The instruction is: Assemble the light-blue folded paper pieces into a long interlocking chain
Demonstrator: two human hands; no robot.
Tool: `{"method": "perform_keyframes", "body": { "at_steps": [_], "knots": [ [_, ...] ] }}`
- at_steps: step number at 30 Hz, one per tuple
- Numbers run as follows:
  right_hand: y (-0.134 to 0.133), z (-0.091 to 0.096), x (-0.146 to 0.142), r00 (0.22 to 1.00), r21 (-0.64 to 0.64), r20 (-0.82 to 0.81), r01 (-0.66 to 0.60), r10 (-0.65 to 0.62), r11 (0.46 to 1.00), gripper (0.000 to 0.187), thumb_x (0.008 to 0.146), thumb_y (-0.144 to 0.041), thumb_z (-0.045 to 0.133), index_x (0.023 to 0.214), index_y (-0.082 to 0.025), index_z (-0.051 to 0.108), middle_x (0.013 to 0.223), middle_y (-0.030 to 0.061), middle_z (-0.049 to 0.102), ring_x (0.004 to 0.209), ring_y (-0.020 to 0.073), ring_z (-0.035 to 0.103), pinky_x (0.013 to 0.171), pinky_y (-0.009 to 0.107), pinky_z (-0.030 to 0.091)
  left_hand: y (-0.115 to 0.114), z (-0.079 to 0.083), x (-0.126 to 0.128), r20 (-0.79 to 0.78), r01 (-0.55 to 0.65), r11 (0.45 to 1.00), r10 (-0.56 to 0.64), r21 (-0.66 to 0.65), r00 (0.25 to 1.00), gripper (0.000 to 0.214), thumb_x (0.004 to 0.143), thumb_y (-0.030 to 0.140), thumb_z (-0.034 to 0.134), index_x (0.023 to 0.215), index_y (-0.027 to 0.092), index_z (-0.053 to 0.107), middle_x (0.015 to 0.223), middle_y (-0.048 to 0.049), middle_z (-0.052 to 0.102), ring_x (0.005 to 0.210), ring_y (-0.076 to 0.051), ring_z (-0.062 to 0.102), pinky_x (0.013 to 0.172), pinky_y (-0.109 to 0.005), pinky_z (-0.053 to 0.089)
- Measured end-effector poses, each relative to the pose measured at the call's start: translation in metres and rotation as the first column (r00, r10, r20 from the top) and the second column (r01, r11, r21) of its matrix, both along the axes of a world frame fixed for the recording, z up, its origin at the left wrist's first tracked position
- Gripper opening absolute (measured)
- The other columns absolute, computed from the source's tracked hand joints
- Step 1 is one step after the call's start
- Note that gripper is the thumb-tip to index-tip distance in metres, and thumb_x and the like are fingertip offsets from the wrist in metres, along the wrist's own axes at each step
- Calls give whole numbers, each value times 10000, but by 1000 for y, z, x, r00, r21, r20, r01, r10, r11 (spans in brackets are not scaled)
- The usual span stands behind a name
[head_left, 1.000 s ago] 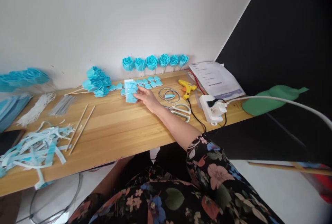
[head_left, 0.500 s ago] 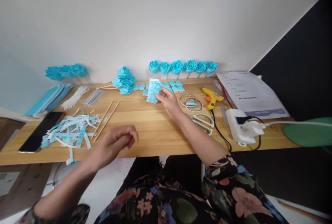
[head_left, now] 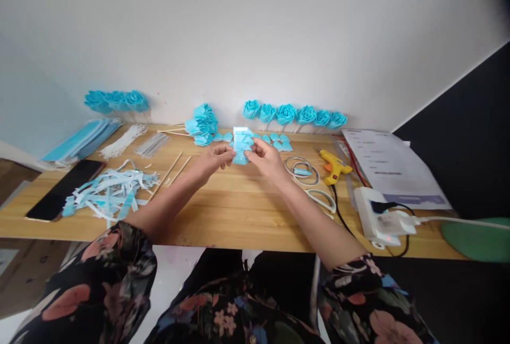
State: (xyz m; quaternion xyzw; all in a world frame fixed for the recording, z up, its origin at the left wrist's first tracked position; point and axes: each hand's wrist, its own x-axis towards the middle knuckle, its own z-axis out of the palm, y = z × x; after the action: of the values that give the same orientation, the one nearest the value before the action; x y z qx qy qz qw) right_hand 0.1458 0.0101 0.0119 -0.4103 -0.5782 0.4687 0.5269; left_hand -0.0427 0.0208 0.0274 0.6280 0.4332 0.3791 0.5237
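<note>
A folded piece of light blue mask fabric (head_left: 241, 145) is held up over the middle of the table. My right hand (head_left: 265, 157) pinches its right side between thumb and fingers. At the lower left edge of the same piece, my left hand (head_left: 218, 159) has its fingertips closed on it. Just behind it lie small blue petals (head_left: 274, 137), partly hidden by the fabric and my fingers. To their left rests a bunch of blue fabric flowers (head_left: 202, 123).
Scissors (head_left: 323, 199), wire rings (head_left: 302, 170) and a yellow glue gun (head_left: 334, 166) lie right, before a white power strip (head_left: 372, 216) and a paper sheet (head_left: 394, 166). Left are fabric scraps (head_left: 113, 190), wooden sticks (head_left: 169, 171), a phone (head_left: 64, 190) and blue masks (head_left: 82, 142).
My left hand has moved forward and right from over the front of the table to the fabric piece. My right hand still holds it. The camera view has shifted slightly.
</note>
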Motion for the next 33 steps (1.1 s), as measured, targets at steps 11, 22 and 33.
{"method": "perform_keyframes", "body": {
  "at_steps": [11, 22, 33],
  "knots": [
    [5, -3, 4, 988, -155, -149, -68, 45, 986, 357, 756, -550, 743, 890, -223, 693, 814, -2, 629, 780, 158, 564, 737, 296, 482, 5, -10, 7, 57, -60, 998, 58, 33, 997, 317, 691, 456, 706, 620, 172, 585, 586, 11, 552, 558, -100, 458, 560, -248, 362],
    [-4, -16, 3, 1000, -65, 14, 13, -12, 998, 248, 766, -437, 767, 844, -223, 668, 732, -19, 573, 730, 152, 486, 672, 274, 410, -7, -14, 6, 89, -17, 1000, 16, 8, 996, 363, 800, 502, 659, 687, 158, 632, 648, -1, 585, 602, -106, 500, 581, -242, 396],
    [-6, -14, 2, 996, -111, -63, -63, 56, 992, 305, 739, -438, 800, 943, -225, 723, 786, -12, 659, 730, 149, 556, 712, 290, 465, -6, -17, 2, 134, -12, 998, 20, -60, 991, 270, 708, 416, 728, 636, 170, 643, 603, 7, 585, 598, -114, 479, 628, -267, 391]
  ]
}}
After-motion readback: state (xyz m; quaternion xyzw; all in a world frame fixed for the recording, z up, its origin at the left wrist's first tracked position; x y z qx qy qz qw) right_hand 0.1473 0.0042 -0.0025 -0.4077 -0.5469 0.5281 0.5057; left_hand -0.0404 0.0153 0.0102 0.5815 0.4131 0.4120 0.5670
